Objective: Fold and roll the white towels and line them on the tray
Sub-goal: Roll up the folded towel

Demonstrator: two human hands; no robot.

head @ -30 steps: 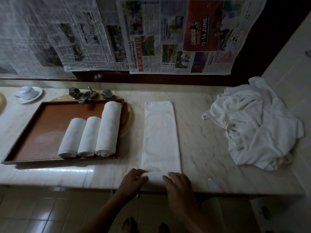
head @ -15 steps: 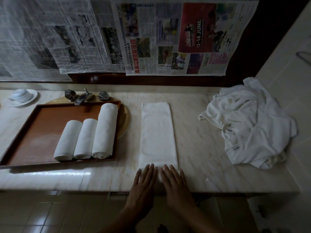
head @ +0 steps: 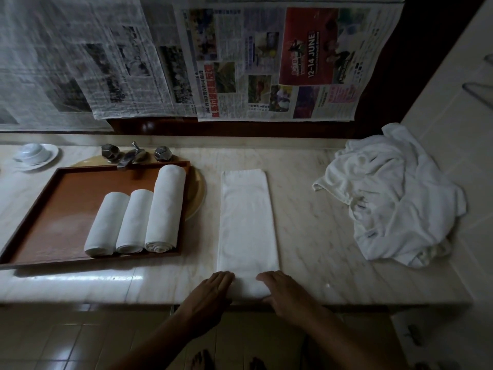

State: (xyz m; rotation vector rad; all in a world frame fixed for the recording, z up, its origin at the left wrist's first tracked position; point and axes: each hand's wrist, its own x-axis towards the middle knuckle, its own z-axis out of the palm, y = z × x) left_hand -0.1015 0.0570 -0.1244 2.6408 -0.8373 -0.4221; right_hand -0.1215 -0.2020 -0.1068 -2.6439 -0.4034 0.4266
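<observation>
Fingers (head: 225,277) grip 1 folded towel (head: 246,222) | 1 tray (head: 66,209) | 3 rolled towels (head: 134,222)

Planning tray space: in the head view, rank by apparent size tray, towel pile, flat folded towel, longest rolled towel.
1. tray and towel pile look alike
2. flat folded towel
3. longest rolled towel

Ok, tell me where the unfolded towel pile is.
In the head view, the pile lies far right on the counter, beside the tiled wall, right of the folded towel.
</observation>
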